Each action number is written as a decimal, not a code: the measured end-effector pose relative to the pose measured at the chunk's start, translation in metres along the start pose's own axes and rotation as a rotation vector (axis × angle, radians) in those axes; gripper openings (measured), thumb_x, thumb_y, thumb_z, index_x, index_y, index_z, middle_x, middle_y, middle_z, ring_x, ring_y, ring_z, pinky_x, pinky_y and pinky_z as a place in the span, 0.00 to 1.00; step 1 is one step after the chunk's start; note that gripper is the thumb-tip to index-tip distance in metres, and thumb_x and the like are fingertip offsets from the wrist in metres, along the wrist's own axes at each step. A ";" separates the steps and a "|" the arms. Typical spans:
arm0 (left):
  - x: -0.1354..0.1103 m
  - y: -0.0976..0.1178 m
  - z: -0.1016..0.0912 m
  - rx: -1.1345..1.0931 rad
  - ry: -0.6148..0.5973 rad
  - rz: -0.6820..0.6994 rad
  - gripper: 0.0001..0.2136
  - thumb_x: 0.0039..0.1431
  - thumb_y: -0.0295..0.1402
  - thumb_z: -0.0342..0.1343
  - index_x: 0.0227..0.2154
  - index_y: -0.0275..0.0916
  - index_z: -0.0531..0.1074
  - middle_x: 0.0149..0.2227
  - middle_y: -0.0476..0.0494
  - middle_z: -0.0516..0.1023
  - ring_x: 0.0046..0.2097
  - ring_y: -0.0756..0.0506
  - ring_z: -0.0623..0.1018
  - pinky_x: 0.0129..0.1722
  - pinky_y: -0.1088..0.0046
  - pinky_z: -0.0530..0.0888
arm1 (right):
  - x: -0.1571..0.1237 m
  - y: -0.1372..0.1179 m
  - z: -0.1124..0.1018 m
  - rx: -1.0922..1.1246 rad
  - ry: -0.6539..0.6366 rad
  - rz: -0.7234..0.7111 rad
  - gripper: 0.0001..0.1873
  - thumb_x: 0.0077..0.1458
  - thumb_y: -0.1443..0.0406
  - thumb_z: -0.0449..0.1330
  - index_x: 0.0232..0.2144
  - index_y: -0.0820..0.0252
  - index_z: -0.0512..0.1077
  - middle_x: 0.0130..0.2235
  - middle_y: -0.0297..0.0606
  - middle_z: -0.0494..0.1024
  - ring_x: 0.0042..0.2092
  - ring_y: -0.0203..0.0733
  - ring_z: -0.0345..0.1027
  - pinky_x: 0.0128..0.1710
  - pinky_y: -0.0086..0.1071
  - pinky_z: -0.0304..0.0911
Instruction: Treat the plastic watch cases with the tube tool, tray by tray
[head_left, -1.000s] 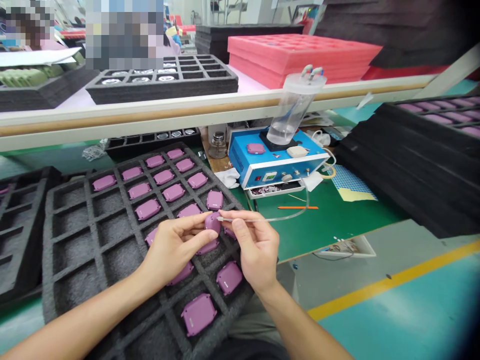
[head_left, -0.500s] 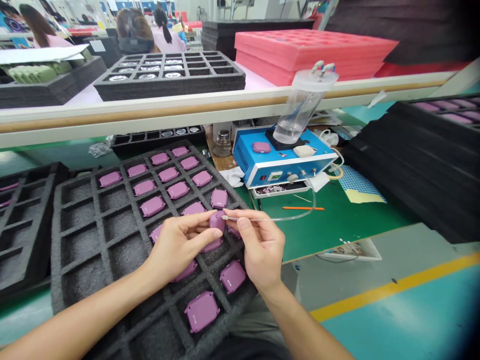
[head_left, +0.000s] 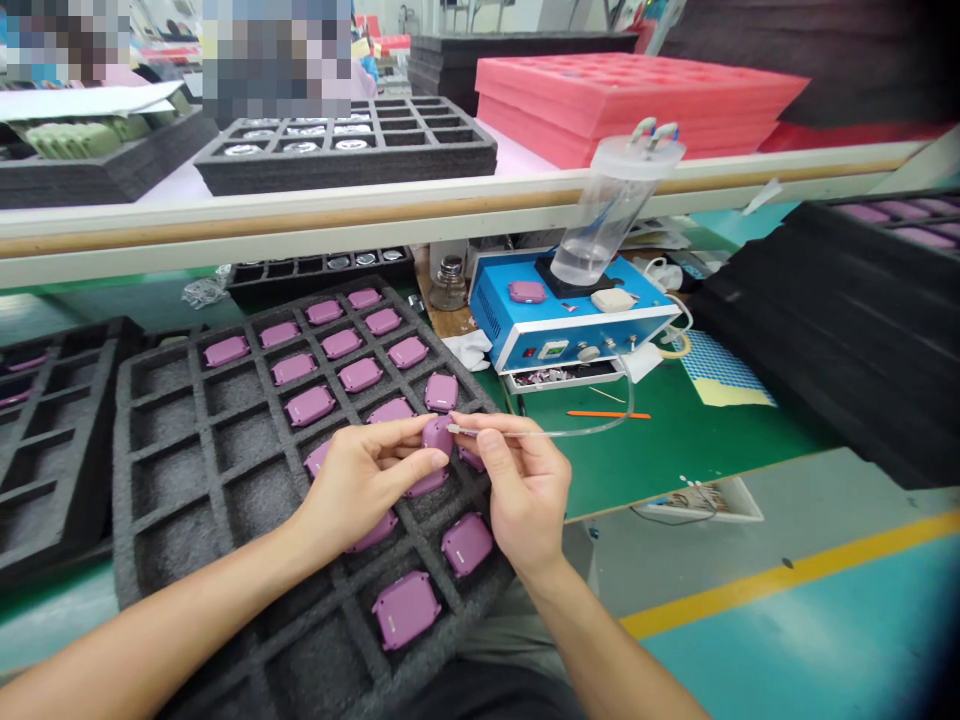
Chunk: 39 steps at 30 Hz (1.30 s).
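My left hand (head_left: pixel 375 470) pinches a purple watch case (head_left: pixel 436 435) between thumb and fingers, tilted above the foam tray. In my right hand (head_left: pixel 525 480) is a thin clear tube (head_left: pixel 555 433), its pale tip touching or very close to the edge of the case. The tube curves back to the front of a blue machine (head_left: pixel 574 335). Beneath both hands lies a black foam tray (head_left: pixel 214 470) with purple watch cases in many of its pockets, one (head_left: pixel 406 610) near the front corner. My hands and forearms hide part of the tray.
A clear cylinder (head_left: pixel 604 215) leans on the blue machine. An orange stick (head_left: pixel 608 414) lies on the green mat (head_left: pixel 600 470). Red foam trays (head_left: pixel 615 110) and a black tray of round parts (head_left: pixel 345 175) occupy the shelf. Black foam stacks (head_left: pixel 810 330) rise at right.
The view has shifted slightly. Both hands keep nearly the same pose, with the tube tip still at the watch case's edge.
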<state>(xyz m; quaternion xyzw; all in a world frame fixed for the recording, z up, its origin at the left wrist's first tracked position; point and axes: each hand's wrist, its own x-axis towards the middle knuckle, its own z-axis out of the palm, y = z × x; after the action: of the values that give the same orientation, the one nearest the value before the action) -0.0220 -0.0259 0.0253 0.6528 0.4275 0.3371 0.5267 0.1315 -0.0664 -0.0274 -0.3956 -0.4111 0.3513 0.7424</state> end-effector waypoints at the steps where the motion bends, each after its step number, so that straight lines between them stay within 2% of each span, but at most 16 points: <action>1: 0.001 0.000 0.002 0.034 0.003 0.024 0.17 0.59 0.34 0.66 0.50 0.36 0.83 0.44 0.43 0.87 0.43 0.38 0.87 0.45 0.62 0.85 | -0.001 -0.001 -0.001 -0.006 0.001 0.002 0.06 0.65 0.63 0.64 0.41 0.56 0.80 0.42 0.38 0.86 0.42 0.41 0.83 0.46 0.36 0.81; 4: 0.002 0.004 -0.001 0.120 0.032 0.044 0.14 0.61 0.30 0.63 0.49 0.35 0.82 0.45 0.42 0.87 0.42 0.41 0.85 0.45 0.65 0.83 | -0.006 -0.006 -0.002 0.009 0.048 -0.007 0.05 0.64 0.64 0.65 0.40 0.58 0.80 0.41 0.38 0.86 0.41 0.40 0.83 0.44 0.35 0.81; 7: -0.018 0.020 -0.023 0.286 0.040 0.061 0.16 0.65 0.28 0.58 0.54 0.34 0.77 0.42 0.43 0.86 0.41 0.44 0.83 0.42 0.70 0.79 | -0.009 -0.006 0.000 0.045 0.146 -0.022 0.05 0.61 0.65 0.67 0.37 0.62 0.79 0.37 0.39 0.85 0.39 0.41 0.83 0.41 0.35 0.81; 11: -0.088 0.056 -0.045 0.640 -0.145 -0.007 0.12 0.69 0.28 0.53 0.53 0.37 0.72 0.40 0.46 0.82 0.40 0.46 0.80 0.40 0.72 0.74 | -0.009 -0.006 0.003 0.045 0.168 -0.013 0.06 0.56 0.65 0.69 0.34 0.63 0.78 0.34 0.39 0.85 0.35 0.42 0.83 0.36 0.34 0.80; 13: -0.127 0.063 -0.042 0.766 -0.273 -0.090 0.10 0.72 0.28 0.50 0.50 0.39 0.73 0.40 0.45 0.81 0.40 0.46 0.79 0.40 0.71 0.72 | -0.009 -0.008 0.003 0.032 0.168 -0.004 0.06 0.54 0.65 0.69 0.33 0.63 0.79 0.33 0.39 0.84 0.34 0.41 0.83 0.36 0.34 0.80; 15: -0.157 0.056 -0.032 0.871 -0.313 -0.120 0.11 0.73 0.29 0.48 0.49 0.39 0.74 0.39 0.44 0.81 0.40 0.45 0.78 0.41 0.69 0.72 | -0.010 -0.010 0.003 0.020 0.171 0.010 0.06 0.53 0.65 0.69 0.33 0.62 0.79 0.32 0.38 0.84 0.33 0.41 0.82 0.35 0.34 0.80; 19: -0.187 0.023 -0.011 1.094 -0.130 0.038 0.13 0.72 0.29 0.50 0.53 0.41 0.74 0.48 0.39 0.81 0.43 0.43 0.77 0.44 0.65 0.72 | -0.015 -0.014 0.005 -0.023 0.198 0.054 0.05 0.49 0.64 0.69 0.30 0.58 0.80 0.31 0.38 0.83 0.31 0.42 0.80 0.36 0.40 0.80; 22: -0.199 0.008 -0.006 1.218 0.013 0.136 0.15 0.69 0.31 0.54 0.55 0.41 0.74 0.53 0.35 0.79 0.44 0.39 0.77 0.43 0.60 0.73 | -0.017 -0.016 0.007 -0.080 0.245 0.093 0.05 0.44 0.62 0.70 0.27 0.54 0.80 0.30 0.39 0.81 0.30 0.46 0.77 0.44 0.55 0.79; 24: -0.203 0.006 -0.014 1.190 0.068 0.218 0.17 0.67 0.34 0.56 0.57 0.41 0.74 0.54 0.32 0.79 0.46 0.37 0.77 0.44 0.58 0.74 | -0.018 -0.017 0.009 -0.111 0.251 0.127 0.08 0.40 0.58 0.71 0.25 0.52 0.79 0.30 0.40 0.79 0.29 0.49 0.75 0.51 0.66 0.75; 26: -0.196 0.009 -0.034 1.138 0.143 0.299 0.17 0.67 0.35 0.57 0.57 0.39 0.75 0.54 0.32 0.80 0.49 0.35 0.78 0.47 0.56 0.73 | -0.018 -0.018 0.010 -0.134 0.242 0.161 0.12 0.38 0.55 0.72 0.24 0.52 0.78 0.30 0.41 0.78 0.29 0.51 0.74 0.55 0.73 0.69; 28: -0.169 0.013 -0.068 1.115 0.246 0.295 0.15 0.69 0.34 0.53 0.54 0.38 0.77 0.53 0.33 0.82 0.52 0.36 0.78 0.53 0.57 0.71 | -0.018 -0.019 0.012 -0.149 0.240 0.169 0.14 0.37 0.53 0.73 0.23 0.51 0.78 0.30 0.42 0.78 0.29 0.51 0.74 0.56 0.74 0.68; 32: -0.071 0.009 -0.155 1.107 0.389 0.113 0.14 0.69 0.29 0.52 0.50 0.34 0.80 0.54 0.33 0.81 0.58 0.36 0.76 0.62 0.57 0.67 | -0.019 -0.017 0.013 -0.154 0.252 0.155 0.12 0.36 0.54 0.72 0.23 0.50 0.77 0.30 0.42 0.77 0.29 0.53 0.74 0.57 0.75 0.67; 33: -0.047 0.005 -0.177 1.065 0.396 0.008 0.14 0.68 0.28 0.54 0.52 0.34 0.80 0.56 0.35 0.80 0.60 0.38 0.74 0.64 0.61 0.66 | -0.019 -0.015 0.012 -0.159 0.258 0.157 0.11 0.36 0.54 0.72 0.22 0.50 0.77 0.29 0.42 0.77 0.29 0.53 0.74 0.57 0.76 0.66; 35: -0.013 -0.003 -0.215 1.040 0.453 -0.089 0.13 0.67 0.27 0.57 0.51 0.33 0.80 0.56 0.34 0.80 0.60 0.39 0.75 0.64 0.63 0.67 | -0.017 -0.010 0.008 -0.182 0.261 0.164 0.11 0.34 0.54 0.71 0.21 0.50 0.77 0.29 0.41 0.77 0.28 0.54 0.74 0.57 0.78 0.65; 37: -0.004 -0.010 -0.247 1.026 0.534 -0.177 0.12 0.68 0.30 0.59 0.51 0.33 0.78 0.55 0.34 0.79 0.58 0.39 0.77 0.61 0.58 0.71 | -0.013 -0.004 0.004 -0.207 0.260 0.160 0.12 0.32 0.53 0.70 0.20 0.50 0.76 0.28 0.41 0.76 0.28 0.55 0.74 0.56 0.79 0.65; 39: -0.014 -0.015 -0.269 1.011 0.630 -0.252 0.15 0.69 0.36 0.59 0.53 0.35 0.75 0.56 0.36 0.77 0.55 0.39 0.78 0.57 0.53 0.76 | -0.009 0.002 0.000 -0.219 0.254 0.155 0.12 0.30 0.52 0.69 0.18 0.48 0.75 0.26 0.41 0.75 0.27 0.57 0.74 0.55 0.80 0.65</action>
<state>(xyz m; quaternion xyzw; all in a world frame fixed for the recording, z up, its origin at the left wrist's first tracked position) -0.2707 0.0698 0.0696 0.6353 0.7438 0.2045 0.0354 0.1270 -0.0734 -0.0316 -0.5457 -0.3182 0.3079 0.7114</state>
